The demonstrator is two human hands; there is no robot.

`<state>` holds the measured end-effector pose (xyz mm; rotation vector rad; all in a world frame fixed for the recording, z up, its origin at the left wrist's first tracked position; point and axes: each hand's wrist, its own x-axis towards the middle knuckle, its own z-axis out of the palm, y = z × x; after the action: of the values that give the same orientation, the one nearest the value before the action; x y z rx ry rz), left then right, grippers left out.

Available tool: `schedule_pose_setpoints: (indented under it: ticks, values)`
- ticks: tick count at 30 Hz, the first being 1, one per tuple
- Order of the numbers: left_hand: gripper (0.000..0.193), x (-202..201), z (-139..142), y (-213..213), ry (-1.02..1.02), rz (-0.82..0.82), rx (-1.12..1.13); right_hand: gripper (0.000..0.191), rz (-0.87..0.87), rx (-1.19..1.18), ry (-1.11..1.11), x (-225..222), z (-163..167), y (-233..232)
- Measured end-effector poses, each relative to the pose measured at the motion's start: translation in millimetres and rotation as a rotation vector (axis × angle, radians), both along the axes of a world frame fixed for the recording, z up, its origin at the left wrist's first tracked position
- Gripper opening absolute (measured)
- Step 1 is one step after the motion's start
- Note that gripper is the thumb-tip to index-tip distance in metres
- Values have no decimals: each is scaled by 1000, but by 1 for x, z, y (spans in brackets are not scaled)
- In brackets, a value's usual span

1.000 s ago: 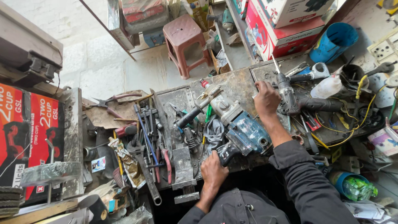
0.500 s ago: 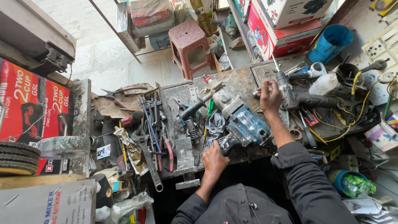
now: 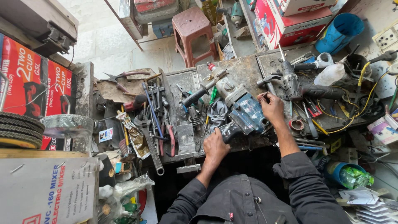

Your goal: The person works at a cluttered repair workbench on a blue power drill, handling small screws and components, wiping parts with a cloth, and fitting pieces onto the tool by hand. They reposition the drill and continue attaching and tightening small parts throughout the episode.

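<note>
Where it gripped, right hand (image 3: 271,108) lower.

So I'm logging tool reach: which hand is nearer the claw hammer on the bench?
Right. The right hand sits just below the claw hammer, close to its handle. The left hand is farther down-left, at the blue power drill's rear grip.

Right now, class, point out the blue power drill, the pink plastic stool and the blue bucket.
blue power drill (image 3: 248,108), head view, on its blue motor housing.
pink plastic stool (image 3: 191,21), head view, on its seat top.
blue bucket (image 3: 338,31), head view, on its outer wall.
</note>
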<state>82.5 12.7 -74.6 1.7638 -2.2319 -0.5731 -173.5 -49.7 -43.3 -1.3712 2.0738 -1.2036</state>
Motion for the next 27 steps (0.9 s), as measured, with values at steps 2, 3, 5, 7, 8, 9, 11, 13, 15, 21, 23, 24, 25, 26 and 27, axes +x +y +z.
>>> schedule_pose_setpoints:
  ticks: [2, 3, 5, 7, 8, 9, 11, 13, 15, 21, 23, 24, 25, 26, 27]
  values:
    - [51, 0, -1, -1, -8, -1, -2, 13, -7, -58, -15, 0, 1, 0]
    - [52, 0, -1, -1, -11, -2, 0, 13, -7, -95, -38, 0, 1, 1]
    - [53, 0, -1, -2, -8, -3, 4, 16, -7, -176, -88, 3, 3, 5]
    - [55, 0, -1, -1, 6, -7, 24, 12, 48, -96, -10, 10, 5, 10]
    - [54, 1, -1, 0, -1, -7, 31, 11, 72, -53, 30, 16, 6, 15]
    - [53, 1, 0, 0, -6, -7, 31, 12, 139, -141, 119, 23, 7, 20]
    - [53, 0, 1, -2, 4, -7, 25, 14, 276, -318, 298, 39, 6, 33]
    - [55, 0, 1, -1, 25, -6, 32, 15, 294, -347, 405, 50, 5, 40]
    - [57, 1, 1, -1, 20, -9, 46, 15, 303, -367, 489, 56, 5, 44]
    - [58, -1, -2, -2, 20, -24, 48, 13, 296, -337, 613, 57, 4, 44]
    - [58, -1, -3, -1, 20, -27, 37, 11, 292, -297, 632, 57, 4, 45]
    - [59, -1, -3, -1, 22, -27, 30, 12, 297, -302, 635, 58, 4, 46]
    - [59, -2, -3, -1, 24, -27, 24, 12, 302, -306, 638, 58, 4, 47]
    - [59, -2, -4, -1, 21, -25, 28, 12, 307, -311, 640, 58, 4, 47]
    - [59, -2, -4, -1, 18, -26, 31, 12, 310, -325, 644, 59, 4, 47]
